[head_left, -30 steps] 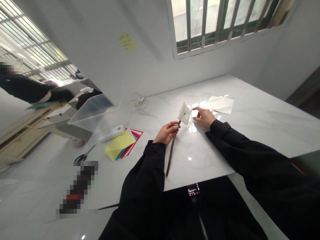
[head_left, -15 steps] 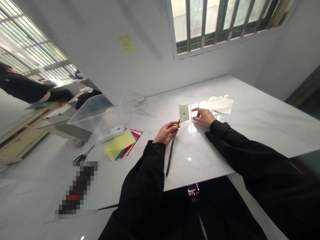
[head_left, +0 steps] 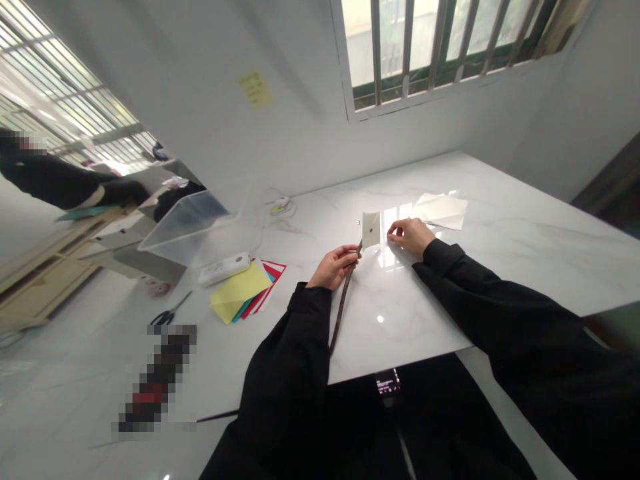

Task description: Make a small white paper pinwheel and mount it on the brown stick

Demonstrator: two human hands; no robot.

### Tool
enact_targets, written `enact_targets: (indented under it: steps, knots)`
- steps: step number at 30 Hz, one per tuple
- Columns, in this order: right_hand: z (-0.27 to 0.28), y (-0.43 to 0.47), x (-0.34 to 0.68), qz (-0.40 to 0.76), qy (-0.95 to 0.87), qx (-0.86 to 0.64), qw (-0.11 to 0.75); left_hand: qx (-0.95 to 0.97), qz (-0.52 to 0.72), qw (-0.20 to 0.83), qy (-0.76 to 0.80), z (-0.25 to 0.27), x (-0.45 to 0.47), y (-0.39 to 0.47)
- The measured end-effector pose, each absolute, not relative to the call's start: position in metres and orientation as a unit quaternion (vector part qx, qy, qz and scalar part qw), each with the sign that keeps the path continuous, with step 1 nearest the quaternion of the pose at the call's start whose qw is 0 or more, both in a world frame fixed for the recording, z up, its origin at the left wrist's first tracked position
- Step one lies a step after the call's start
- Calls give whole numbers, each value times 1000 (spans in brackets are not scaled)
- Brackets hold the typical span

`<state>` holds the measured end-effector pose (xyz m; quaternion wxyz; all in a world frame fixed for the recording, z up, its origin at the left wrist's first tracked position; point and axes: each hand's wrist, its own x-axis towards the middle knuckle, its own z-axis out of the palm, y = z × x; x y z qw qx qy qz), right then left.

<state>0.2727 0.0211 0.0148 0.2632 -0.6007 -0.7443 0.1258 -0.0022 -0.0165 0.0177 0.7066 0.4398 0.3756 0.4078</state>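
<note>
My left hand [head_left: 334,267] is closed around a thin dark brown stick [head_left: 341,313], which slants down towards the table's front edge. At the stick's upper end a small cream paper piece [head_left: 371,231] stands, with a dark spot near its middle. Just right of that paper is my right hand [head_left: 411,236], apart from it, with thumb and index finger drawn together. Whether anything is pinched between those fingertips is too small to tell. A tiny object [head_left: 358,222] lies left of the paper.
Cream paper sheets [head_left: 443,210] lie beyond my right hand. Coloured papers [head_left: 240,291], a white elongated device [head_left: 224,269], scissors [head_left: 170,312] and a clear plastic bin [head_left: 185,223] stand on the left. A cable [head_left: 283,207] lies near the wall. A person [head_left: 55,173] sits far left.
My right hand's fingers, spread apart before, have come together in a pinch beside the paper. My left hand, stick and paper have shifted slightly right and down in the view.
</note>
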Motion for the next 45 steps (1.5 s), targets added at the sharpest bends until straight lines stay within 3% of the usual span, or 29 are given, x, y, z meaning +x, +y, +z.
enact_targets:
  steps: [5,12,17,23,29,34,38,41,45]
  knots:
    - [21,17,270,91,-754,-541,361,448,399,706,378,18,-2,-18]
    - [16,19,272,117,-753,-604,235,446,406,704,375,16,-2,-16]
    - [20,18,271,82,-751,-545,364,449,398,704,379,16,-2,-16]
    - [20,17,272,114,-757,-606,216,445,404,705,377,16,-2,-17]
    - [15,18,269,138,-753,-606,218,407,430,717,369,19,-1,-17]
    - [13,16,258,195,-752,-571,266,351,484,718,357,26,0,-18]
    - [17,9,242,327,-742,-500,304,327,522,702,359,28,0,-19]
    - [17,0,227,429,-745,-424,285,325,530,696,359,27,1,-18]
    - [15,-12,210,484,-751,-370,252,326,536,694,354,22,1,-16]
